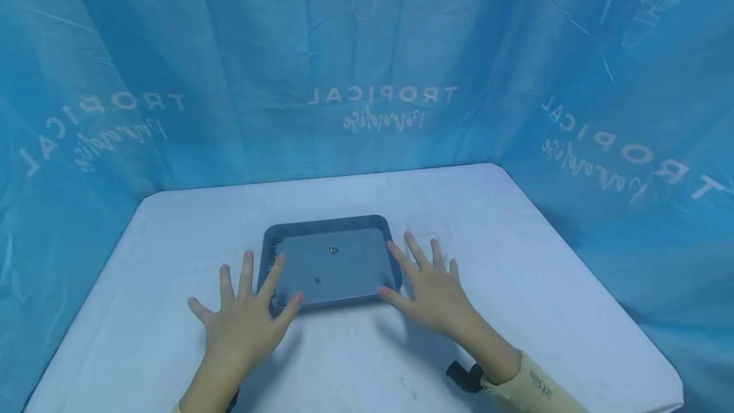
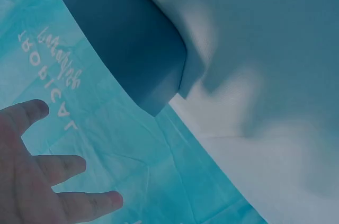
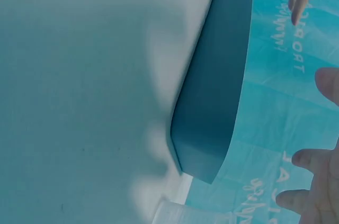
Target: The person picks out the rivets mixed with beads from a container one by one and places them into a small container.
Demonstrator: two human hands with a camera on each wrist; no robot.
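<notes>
Fingers spread, left hand (image 1: 241,322) partly hides small pieces (image 1: 273,253) in a tray (image 1: 358,263), right hand (image 1: 434,295) a clear container (image 3: 185,215)

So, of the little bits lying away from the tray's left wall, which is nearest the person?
The smaller-looking bit, closer to the front of the tray; the bigger-looking bit lies farther back.

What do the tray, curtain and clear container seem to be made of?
Tray: probably smooth, matt plastic, judging by its even colour and rounded corners.
Curtain: likely thin synthetic sheeting, slightly shiny, with creases and pale highlights.
Clear container: transparent plastic or glass; being see-through doesn't settle which.
</notes>
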